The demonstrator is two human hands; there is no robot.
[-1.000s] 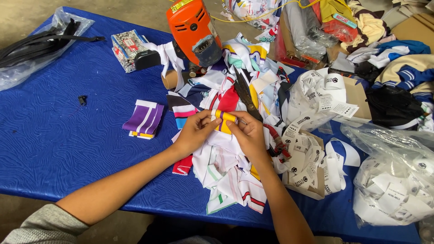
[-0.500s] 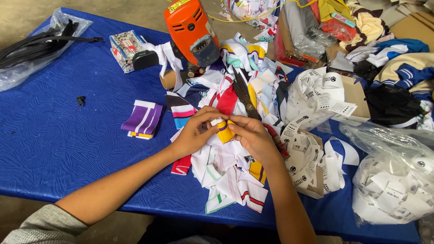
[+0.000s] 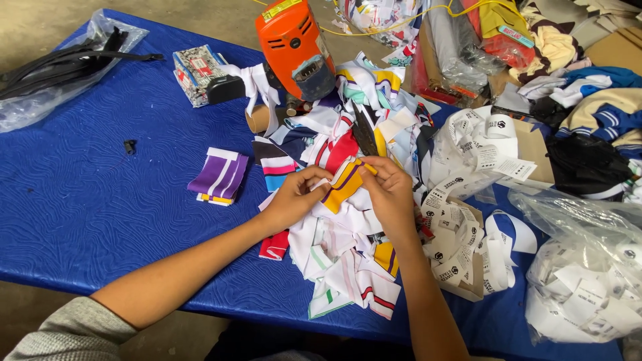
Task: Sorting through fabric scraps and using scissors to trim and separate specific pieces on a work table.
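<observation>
Head view: both hands work over a heap of fabric scraps (image 3: 348,261) on the blue bench (image 3: 100,200). Left hand (image 3: 297,194) and right hand (image 3: 388,190) each have their grip pinching a yellow-striped fabric piece (image 3: 342,186) above the heap. An orange machine (image 3: 294,47) stands behind.

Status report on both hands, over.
Left hand and right hand both pinching yellow striped fabric strip. Scrap pile underneath. Nothing blocking.
</observation>
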